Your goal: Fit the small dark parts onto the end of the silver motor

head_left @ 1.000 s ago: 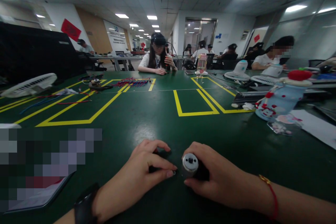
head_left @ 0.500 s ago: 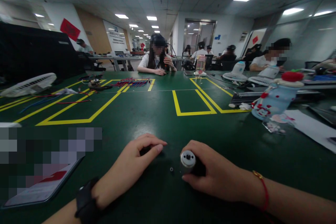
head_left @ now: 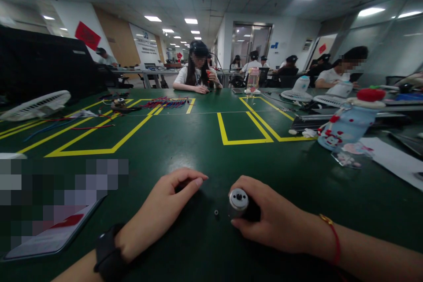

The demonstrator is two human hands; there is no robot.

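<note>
Silver metal shows in the right hand [head_left: 269, 224], where a cylinder [head_left: 238, 199] stands roughly upright between thumb and curled fingers, its round end face turned up and marked with dark holes; from my distant station I cannot tell whether its base touches the green table [head_left: 185, 145]. Just left of that grip, a small dark ring-shaped part [head_left: 216, 213] lies loose on the tabletop, touched by neither hand. Across the gap, I see the left hand [head_left: 168, 198] relaxed and part-curled, thumb beside the index finger, with nothing visible in its hold. A black watch [head_left: 110, 251] circles the left wrist, a red bracelet [head_left: 335, 242] the right. Left of the left hand I have a flat device [head_left: 59, 253], mostly blurred out. Beyond the right hand, to its right, stand a pale blue bottle [head_left: 346, 128] with a red top and, beside it, white paper [head_left: 393, 163]. Yellow tape [head_left: 246, 142] outlines the surface ahead of both hands; farther off, red and blue wires [head_left: 167, 102] lie before a seated person [head_left: 185, 77].
</note>
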